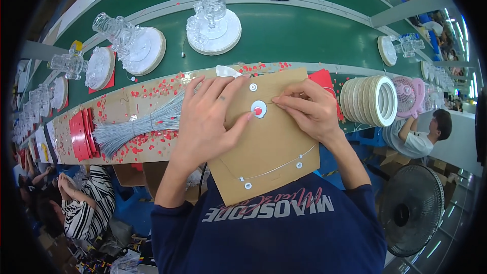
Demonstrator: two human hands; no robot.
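Note:
A brown cardboard sheet (269,147) is tilted in front of my chest. My left hand (208,114) grips its left edge, fingers over the upper part and the thumb tip at a white round disc (259,109) with a red centre. My right hand (307,106) pinches what looks like a thin wire end just right of that disc; the tip is too fine to make out fully. Above the disc sits a small white washer (252,87). Along the sheet's lower part runs a thin wire (271,172), held by small white pieces near two more washers (248,185).
A bundle of grey wires (139,127) lies left on the bench among red scraps, beside red cards (83,134). White rings (368,100) stand stacked at right, next to a pink fan (406,96). Clear glass-like pieces on round bases (214,33) line the green belt (304,35).

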